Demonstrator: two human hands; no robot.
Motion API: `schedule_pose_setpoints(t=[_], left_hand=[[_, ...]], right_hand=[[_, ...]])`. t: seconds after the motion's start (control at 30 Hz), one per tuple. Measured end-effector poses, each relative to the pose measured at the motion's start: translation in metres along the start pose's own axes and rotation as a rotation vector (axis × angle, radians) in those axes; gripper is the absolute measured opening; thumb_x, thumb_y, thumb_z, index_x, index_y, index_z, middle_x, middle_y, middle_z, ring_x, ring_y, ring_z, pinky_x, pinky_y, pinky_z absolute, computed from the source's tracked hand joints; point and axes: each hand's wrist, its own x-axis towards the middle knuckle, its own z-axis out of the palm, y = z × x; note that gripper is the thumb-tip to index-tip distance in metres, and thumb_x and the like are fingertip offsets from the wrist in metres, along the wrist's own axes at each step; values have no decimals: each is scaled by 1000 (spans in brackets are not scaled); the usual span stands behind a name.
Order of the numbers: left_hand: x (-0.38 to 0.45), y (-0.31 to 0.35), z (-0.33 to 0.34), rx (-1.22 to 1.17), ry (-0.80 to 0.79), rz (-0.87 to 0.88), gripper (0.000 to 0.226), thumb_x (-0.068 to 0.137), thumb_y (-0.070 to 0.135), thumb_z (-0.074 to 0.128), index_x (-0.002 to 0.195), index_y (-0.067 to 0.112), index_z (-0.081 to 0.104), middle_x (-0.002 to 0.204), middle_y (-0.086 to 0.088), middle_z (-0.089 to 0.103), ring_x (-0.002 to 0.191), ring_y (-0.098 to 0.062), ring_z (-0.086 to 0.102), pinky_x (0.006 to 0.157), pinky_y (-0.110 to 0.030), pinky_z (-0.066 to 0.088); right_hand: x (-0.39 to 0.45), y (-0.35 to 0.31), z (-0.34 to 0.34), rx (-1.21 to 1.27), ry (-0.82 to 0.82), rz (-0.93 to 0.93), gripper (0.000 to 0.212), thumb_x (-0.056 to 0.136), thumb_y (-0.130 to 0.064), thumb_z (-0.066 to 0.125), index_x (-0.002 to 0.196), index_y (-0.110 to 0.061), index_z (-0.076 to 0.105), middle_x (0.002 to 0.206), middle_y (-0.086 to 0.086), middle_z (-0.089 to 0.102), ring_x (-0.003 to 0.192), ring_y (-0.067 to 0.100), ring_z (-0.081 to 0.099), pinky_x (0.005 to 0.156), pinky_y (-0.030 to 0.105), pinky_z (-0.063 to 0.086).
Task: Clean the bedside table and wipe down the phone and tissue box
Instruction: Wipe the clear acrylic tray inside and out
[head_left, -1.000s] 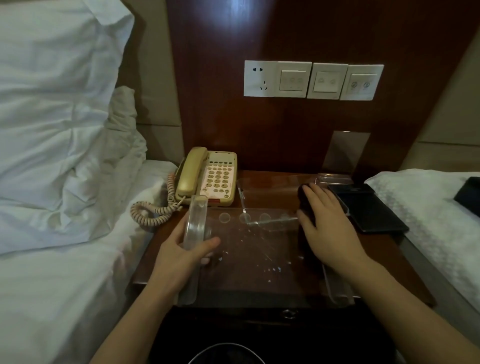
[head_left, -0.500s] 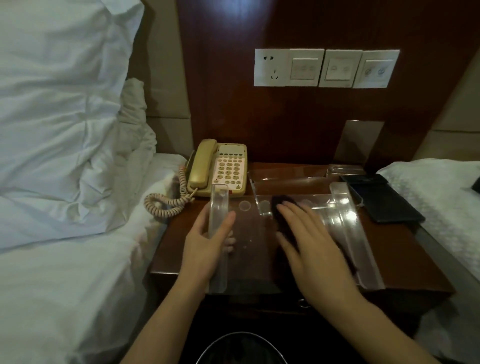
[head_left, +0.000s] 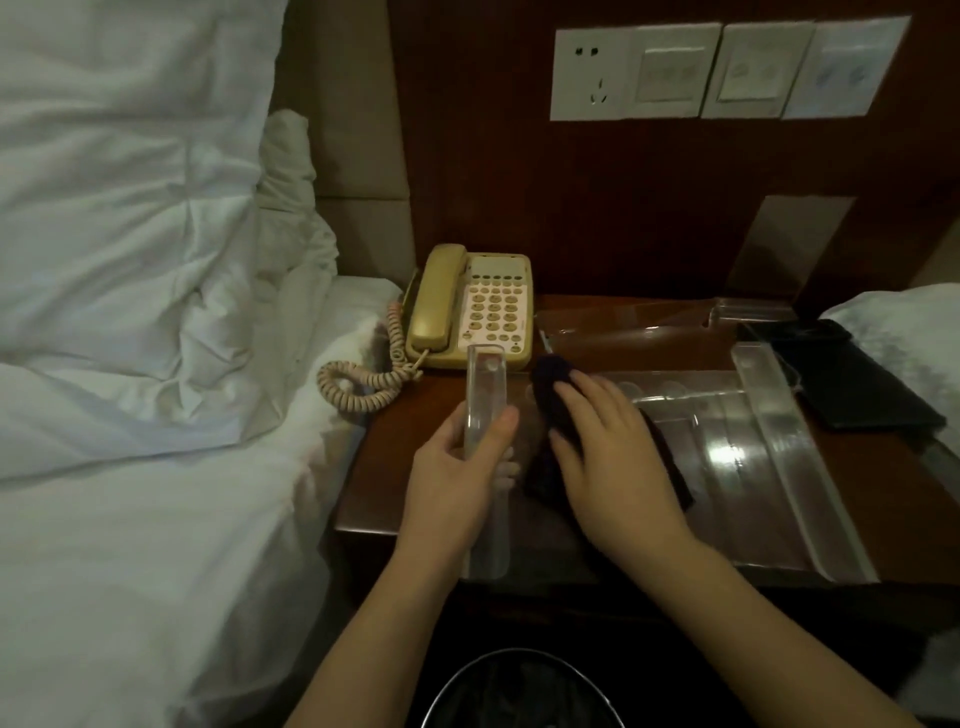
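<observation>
While my left hand (head_left: 457, 473) is still gripping the left wall of the clear acrylic tray (head_left: 748, 457) on the bedside table (head_left: 374, 467), my right hand (head_left: 608, 441), fingers flat and pressing one dark cloth (head_left: 550, 384), is now wiping nearer that wall than a second ago. I am counting one phone (head_left: 470, 306) behind the tray, two hands, four wall plates (head_left: 727, 73).

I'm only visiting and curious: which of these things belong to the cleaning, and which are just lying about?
In use: dark cloth under the right hand; clear acrylic tray, gripped by the left hand; bedside table; phone.

Lying about: black folder; pillows; wall switches; bin.
</observation>
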Motion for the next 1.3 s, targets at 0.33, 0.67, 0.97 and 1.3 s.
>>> schedule_pose_setpoints(t=[0.33, 0.67, 0.97, 1.3], left_hand=[[-6, 4, -9, 83, -38, 32, 60, 78, 52, 74, 131, 25, 67, 101, 3, 78, 89, -6, 74, 71, -17, 54], [-14, 5, -9, 79, -23, 62, 41, 82, 29, 81, 120, 17, 71, 96, 5, 78, 82, 3, 72, 65, -9, 51], [-17, 6, -11, 39, -32, 74, 48, 83, 25, 80, 129, 19, 67, 109, 4, 76, 89, 5, 71, 64, -8, 51], [-11, 5, -9, -10, 24, -18, 78, 69, 35, 88, 139, 15, 59, 94, -5, 79, 81, -20, 77, 68, -24, 60]], right_hand=[[-77, 6, -4, -125, -127, -222, 65, 74, -24, 81, 135, -18, 59, 143, 0, 56, 134, 16, 45, 113, 26, 32], [-70, -41, 15, -150, -175, -237, 71, 68, -29, 85, 133, -10, 62, 136, 6, 62, 128, 25, 56, 110, 38, 35], [-8, -55, 23, -8, -3, -19, 68, 95, -17, 57, 155, -9, 26, 162, 11, 24, 151, 27, 19, 122, 36, 6], [-72, 36, -14, -76, 171, 403, 54, 101, -27, 41, 153, -16, 30, 161, 4, 27, 149, 21, 22, 119, 49, 28]])
